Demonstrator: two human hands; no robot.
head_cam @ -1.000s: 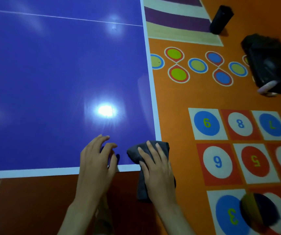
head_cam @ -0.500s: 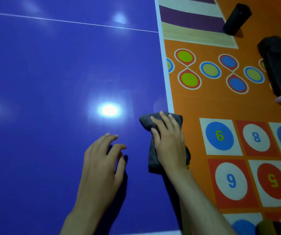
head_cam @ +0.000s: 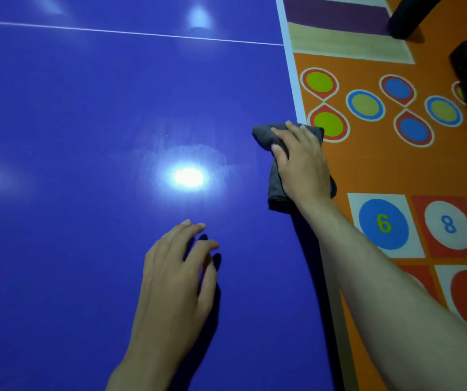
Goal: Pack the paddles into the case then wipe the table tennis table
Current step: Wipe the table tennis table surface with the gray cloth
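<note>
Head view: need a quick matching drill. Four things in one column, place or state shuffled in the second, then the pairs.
Things:
1. grey cloth
2. left hand
3. right hand
4. black cylinder

Places or states:
A. on the floor mat, top right
B. fingertips on the blue table, holding nothing
C. at the table's right edge, under a hand
D. pressing down on the cloth

Pairs: 1-C, 2-B, 3-D, 4-A
</note>
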